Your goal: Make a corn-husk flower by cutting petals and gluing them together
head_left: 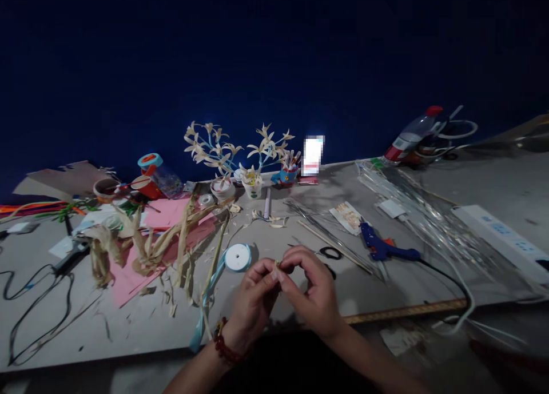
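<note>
My left hand [259, 294] and my right hand [311, 291] meet at the fingertips over the table's near edge. Both are closed in a pinch around a small yellowish piece [278, 263], mostly hidden by the fingers, so its kind cannot be made out. Left of my hands lies a white spool [237, 257] with light-blue ribbon [207, 299] trailing over the edge. Black-handled scissors [330, 253] lie just beyond my right hand, partly covered by it. Dried corn husks [160, 242] are spread over pink paper [124, 279] to the left.
A blue glue gun [388, 250] with a cord lies right, near bundled wires [424, 217] and a power strip [500, 234]. Husk flowers [214, 145] stand in cups at the back, beside a lit phone [312, 155]. A bottle [414, 134] leans at the back right.
</note>
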`<state>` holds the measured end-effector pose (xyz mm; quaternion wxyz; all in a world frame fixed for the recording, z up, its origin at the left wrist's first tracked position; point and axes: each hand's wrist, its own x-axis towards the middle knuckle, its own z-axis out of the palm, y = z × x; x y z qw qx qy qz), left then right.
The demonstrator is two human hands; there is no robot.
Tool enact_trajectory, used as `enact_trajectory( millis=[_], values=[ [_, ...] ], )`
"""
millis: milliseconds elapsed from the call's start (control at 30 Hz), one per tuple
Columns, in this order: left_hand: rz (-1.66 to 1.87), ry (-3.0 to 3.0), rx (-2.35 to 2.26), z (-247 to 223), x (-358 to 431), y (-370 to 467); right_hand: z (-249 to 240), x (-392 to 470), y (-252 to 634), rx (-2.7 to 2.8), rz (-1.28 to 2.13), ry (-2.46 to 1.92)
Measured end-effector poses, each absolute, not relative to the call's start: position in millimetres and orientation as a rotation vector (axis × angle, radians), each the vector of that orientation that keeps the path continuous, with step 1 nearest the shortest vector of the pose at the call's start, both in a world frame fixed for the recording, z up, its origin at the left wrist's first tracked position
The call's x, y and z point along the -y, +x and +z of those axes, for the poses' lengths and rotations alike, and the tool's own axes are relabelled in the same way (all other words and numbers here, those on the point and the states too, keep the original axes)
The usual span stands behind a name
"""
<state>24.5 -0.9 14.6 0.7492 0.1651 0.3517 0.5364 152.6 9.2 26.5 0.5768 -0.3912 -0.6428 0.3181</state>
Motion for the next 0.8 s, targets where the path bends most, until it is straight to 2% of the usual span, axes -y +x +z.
enact_trajectory(
  millis=[800],
  values=[
    [1.196,0.366,-0.788,7.6,0.8,31.9,22.7,-12.2,140.5,1.430,0.601,-0.916]
  ],
)
